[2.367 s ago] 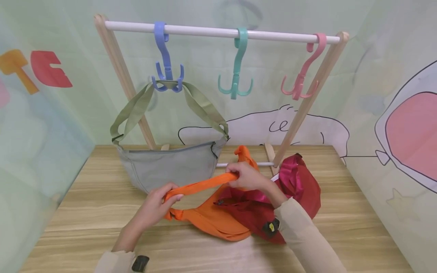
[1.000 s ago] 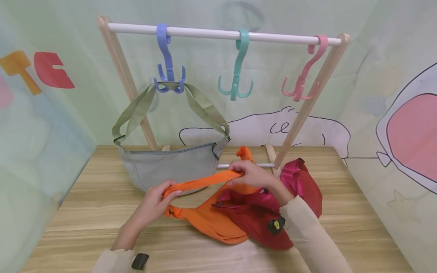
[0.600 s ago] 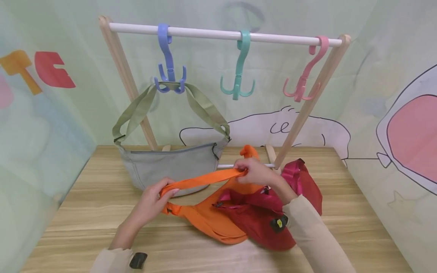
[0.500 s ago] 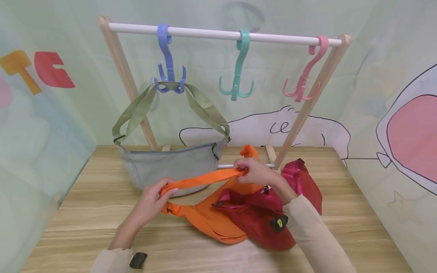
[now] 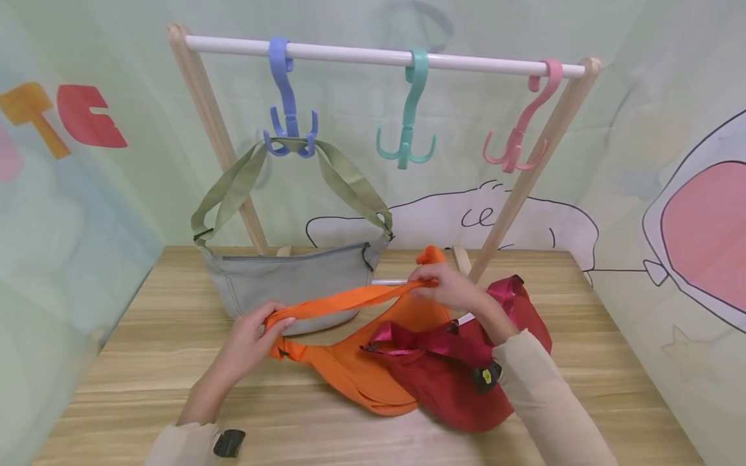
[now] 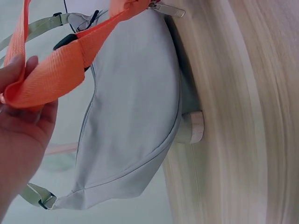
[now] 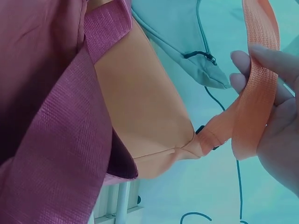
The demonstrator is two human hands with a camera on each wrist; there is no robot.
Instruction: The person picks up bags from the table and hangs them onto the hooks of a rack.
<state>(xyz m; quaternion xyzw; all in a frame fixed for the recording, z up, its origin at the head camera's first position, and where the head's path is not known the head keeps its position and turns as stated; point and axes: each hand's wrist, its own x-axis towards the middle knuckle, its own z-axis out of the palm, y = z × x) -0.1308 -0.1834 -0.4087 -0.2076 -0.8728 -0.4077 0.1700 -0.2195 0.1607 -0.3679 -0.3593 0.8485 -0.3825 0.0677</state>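
My left hand point(image 5: 247, 340) pinches one end of the orange strap point(image 5: 350, 299) between thumb and fingers. At the strap's other end, my right hand point(image 5: 445, 288) grips it the same way, so the webbing spans between the hands. The strap belongs to an orange shoulder bag point(image 5: 350, 372), its body low over the table. A dark red bag point(image 5: 451, 395) with a magenta strap overlaps the orange one on the right. In the right wrist view, fingers and thumb hold the orange webbing point(image 7: 261, 93) near where it joins the bag. The left wrist view shows the strap point(image 6: 56, 74) looped through the left fingers.
Behind, a grey bag point(image 5: 297, 278) hangs by its green strap from a blue hook point(image 5: 284, 84) on the rack's white rod point(image 5: 350, 54). A teal hook point(image 5: 410, 107) and a pink hook point(image 5: 521, 123) hang bare to its right. The wooden table point(image 5: 151, 369) lies below.
My hands have drawn apart, the left going left and the right going right and slightly up, with a longer stretch of orange strap between them. The red bag has shifted a little right and nearer.
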